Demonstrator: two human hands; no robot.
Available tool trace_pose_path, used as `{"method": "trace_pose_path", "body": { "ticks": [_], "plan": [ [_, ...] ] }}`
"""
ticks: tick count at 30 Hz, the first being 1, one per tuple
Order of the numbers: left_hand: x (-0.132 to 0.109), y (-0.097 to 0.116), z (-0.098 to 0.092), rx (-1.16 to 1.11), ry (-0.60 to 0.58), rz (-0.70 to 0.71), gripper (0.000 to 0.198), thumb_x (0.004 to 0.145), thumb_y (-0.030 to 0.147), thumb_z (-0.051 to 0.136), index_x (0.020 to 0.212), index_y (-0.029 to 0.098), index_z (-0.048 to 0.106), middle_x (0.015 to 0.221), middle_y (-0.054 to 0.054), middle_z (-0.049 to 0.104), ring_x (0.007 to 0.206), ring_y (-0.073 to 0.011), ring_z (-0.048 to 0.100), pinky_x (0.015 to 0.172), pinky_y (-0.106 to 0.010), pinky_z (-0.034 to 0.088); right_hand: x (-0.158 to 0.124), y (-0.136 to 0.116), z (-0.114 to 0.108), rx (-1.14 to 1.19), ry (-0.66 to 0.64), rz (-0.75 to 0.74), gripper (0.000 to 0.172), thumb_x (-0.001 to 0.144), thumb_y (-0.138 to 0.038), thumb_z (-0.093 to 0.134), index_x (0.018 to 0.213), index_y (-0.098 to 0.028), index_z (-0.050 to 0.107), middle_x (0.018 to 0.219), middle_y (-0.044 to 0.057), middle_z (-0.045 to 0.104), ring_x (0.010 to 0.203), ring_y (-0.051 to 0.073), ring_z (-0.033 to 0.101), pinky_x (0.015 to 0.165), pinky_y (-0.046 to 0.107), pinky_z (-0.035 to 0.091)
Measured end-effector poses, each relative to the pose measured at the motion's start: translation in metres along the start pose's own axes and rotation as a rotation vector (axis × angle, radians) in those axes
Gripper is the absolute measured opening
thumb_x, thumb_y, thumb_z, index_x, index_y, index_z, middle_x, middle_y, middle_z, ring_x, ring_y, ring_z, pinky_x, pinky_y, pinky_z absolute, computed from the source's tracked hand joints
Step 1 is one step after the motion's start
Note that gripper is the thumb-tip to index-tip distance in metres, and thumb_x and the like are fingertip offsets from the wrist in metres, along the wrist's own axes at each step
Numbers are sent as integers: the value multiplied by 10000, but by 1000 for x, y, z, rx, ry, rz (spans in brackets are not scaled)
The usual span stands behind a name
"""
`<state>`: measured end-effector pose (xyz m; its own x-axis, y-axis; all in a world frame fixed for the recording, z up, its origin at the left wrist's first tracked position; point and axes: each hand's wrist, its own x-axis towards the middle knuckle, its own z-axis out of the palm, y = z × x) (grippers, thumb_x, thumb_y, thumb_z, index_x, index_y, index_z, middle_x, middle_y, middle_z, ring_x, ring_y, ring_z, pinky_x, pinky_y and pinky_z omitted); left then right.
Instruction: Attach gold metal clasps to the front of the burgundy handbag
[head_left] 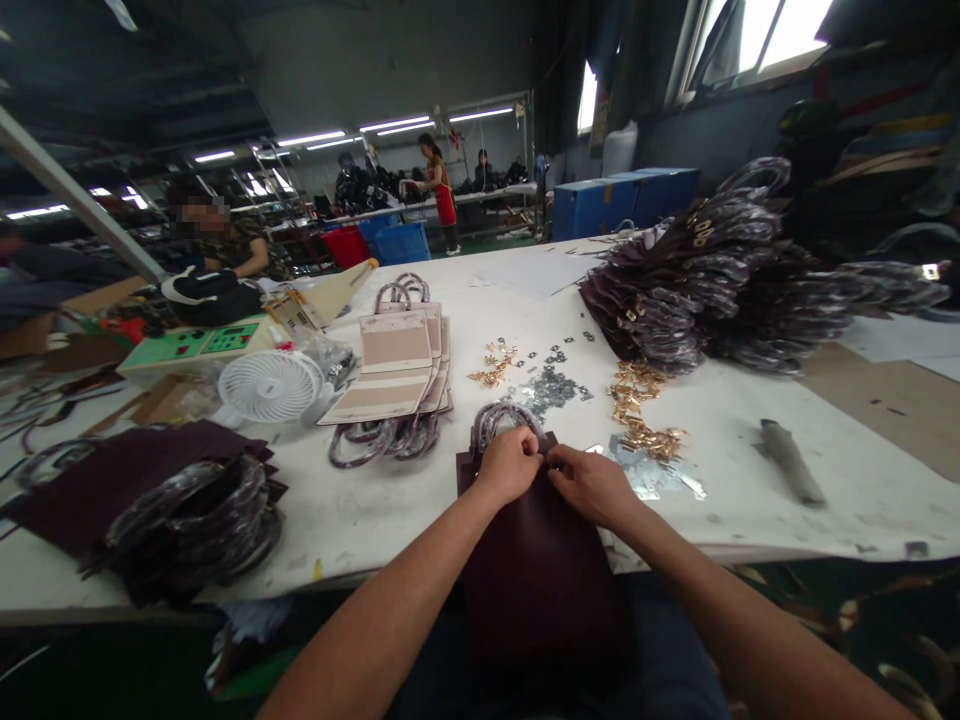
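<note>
A dark maroon handbag panel [540,560] hangs over the table's front edge toward my lap, with its plastic-wrapped handle [504,415] on the table side. My left hand [514,463] is closed in a pinch at the panel's top edge, beside the handle. Close to its right, my right hand [589,484] also pinches that edge. Any small part between the fingertips is hidden. Just beyond the hands lie loose silver metal plates [551,388] and small gold-coloured fittings [495,366]. More gold fittings [649,440] are heaped to the right.
Beige-backed panels with handles [397,355] are stacked left of centre. Maroon panels [150,480] lie at the left, and a large pile of wrapped handles [690,280] stands at the right. A white fan [270,386] and a grey rod-like object [791,462] are on the table. Other people work farther back.
</note>
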<state>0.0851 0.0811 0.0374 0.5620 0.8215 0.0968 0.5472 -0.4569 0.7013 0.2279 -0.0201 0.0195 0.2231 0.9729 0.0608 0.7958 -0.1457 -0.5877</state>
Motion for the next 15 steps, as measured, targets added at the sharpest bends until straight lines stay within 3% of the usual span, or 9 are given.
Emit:
{"method": "trace_pose_path", "body": {
  "ticks": [4,8,12,15],
  "plan": [
    [-5,4,-8,-60,-1,21,190,760,114,696,678,196,546,665,48,568,651,-130,511,627,-269,344,1,-2,5,82,18,20,200,928,-259,589,1118,-259,648,740,-35,662,686,167,612,613,271,336],
    [-13,9,-18,-114,-11,67,198,777,136,703,689,196,537,659,60,550,641,-118,499,623,-259,347,4,2,-6,359,-49,52,432,893,-318,658,1312,-243,586,674,-74,610,603,158,607,598,274,390],
    [-19,13,-26,-152,-16,117,217,783,164,713,698,200,516,680,67,555,655,-115,504,622,-257,349,9,12,-28,342,-169,34,391,805,-528,771,1071,-244,730,613,-64,563,588,169,561,550,292,339],
    [-22,17,-31,-162,-7,172,209,786,172,714,708,203,522,703,65,575,675,-119,522,645,-261,369,9,15,-35,284,-102,-18,388,770,-598,786,949,-254,764,785,-10,670,765,206,624,654,305,404]
  ]
}}
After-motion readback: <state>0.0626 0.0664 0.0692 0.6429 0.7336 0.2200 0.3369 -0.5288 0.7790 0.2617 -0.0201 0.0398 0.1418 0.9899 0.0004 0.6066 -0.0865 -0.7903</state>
